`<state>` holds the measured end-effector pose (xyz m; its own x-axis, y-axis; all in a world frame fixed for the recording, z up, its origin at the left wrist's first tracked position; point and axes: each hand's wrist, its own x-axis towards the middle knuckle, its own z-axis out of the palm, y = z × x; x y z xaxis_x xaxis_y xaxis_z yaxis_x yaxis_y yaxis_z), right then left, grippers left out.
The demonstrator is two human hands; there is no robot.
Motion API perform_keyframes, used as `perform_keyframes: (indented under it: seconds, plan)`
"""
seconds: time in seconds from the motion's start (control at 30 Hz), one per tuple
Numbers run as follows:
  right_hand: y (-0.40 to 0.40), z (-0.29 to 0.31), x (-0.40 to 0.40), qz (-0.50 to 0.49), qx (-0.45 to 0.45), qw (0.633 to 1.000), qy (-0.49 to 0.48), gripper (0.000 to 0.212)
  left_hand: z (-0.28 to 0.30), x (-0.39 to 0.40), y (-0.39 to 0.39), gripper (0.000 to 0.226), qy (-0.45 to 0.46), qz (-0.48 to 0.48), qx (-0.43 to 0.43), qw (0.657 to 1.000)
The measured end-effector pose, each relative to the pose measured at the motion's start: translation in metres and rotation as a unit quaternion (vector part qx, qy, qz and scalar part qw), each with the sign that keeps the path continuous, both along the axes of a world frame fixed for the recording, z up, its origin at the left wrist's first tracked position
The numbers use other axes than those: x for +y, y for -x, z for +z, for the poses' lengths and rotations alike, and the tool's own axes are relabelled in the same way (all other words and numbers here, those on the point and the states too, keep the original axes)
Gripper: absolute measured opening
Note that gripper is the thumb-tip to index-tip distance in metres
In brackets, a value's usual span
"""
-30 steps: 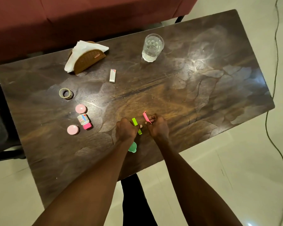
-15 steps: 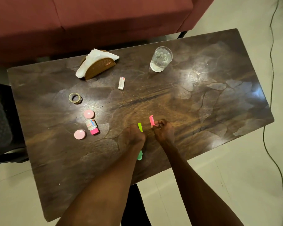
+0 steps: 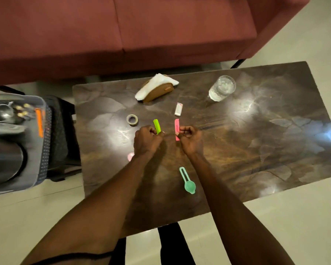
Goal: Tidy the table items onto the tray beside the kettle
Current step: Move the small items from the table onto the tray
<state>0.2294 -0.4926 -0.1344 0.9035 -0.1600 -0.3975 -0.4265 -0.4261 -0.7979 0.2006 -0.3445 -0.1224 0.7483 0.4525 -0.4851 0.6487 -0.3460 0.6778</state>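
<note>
Bare forearms — dark trousers

A lime-green clip is gripped in the left hand, poking up past the knuckles. A pink clip is pinched by the right hand. A teal scoop is lying flat just behind the right wrist.

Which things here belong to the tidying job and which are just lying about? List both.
Part of the job:
left hand holding green clip
right hand holding pink clip
teal scoop
tape roll
small white box
tray
kettle

Probably just lying about:
napkin holder
water glass
sofa
</note>
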Motion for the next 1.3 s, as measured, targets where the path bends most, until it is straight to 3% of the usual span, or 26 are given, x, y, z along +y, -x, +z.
perform_keyframes:
  seconds: [0.17,0.33,0.53,0.63,0.9,1.3]
  plan:
    - [-0.006,0.016,0.094,0.076,-0.025,0.996,-0.040,0.022,0.028,0.106,0.011,0.028,-0.064,0.035,-0.053,0.996]
    - [-0.005,0.030,0.198,0.157,-0.028,0.985,-0.062,0.017,0.043,0.213,0.042,0.027,-0.128,0.104,-0.047,0.985]
    - [0.001,0.028,0.309,0.265,-0.029,0.963,-0.047,0.053,0.032,0.298,0.082,0.028,-0.162,0.166,0.014,0.973]
    - [-0.002,0.021,0.357,0.330,-0.023,0.943,-0.023,0.066,0.021,0.325,0.087,0.028,-0.148,0.177,0.024,0.973]
    - [-0.015,0.003,0.438,0.410,-0.022,0.908,0.083,0.043,-0.010,0.356,0.077,0.024,-0.123,0.190,0.059,0.972]
    - [-0.028,-0.028,0.484,0.486,-0.027,0.841,0.236,0.039,-0.056,0.369,0.070,0.023,-0.092,0.229,0.042,0.968]
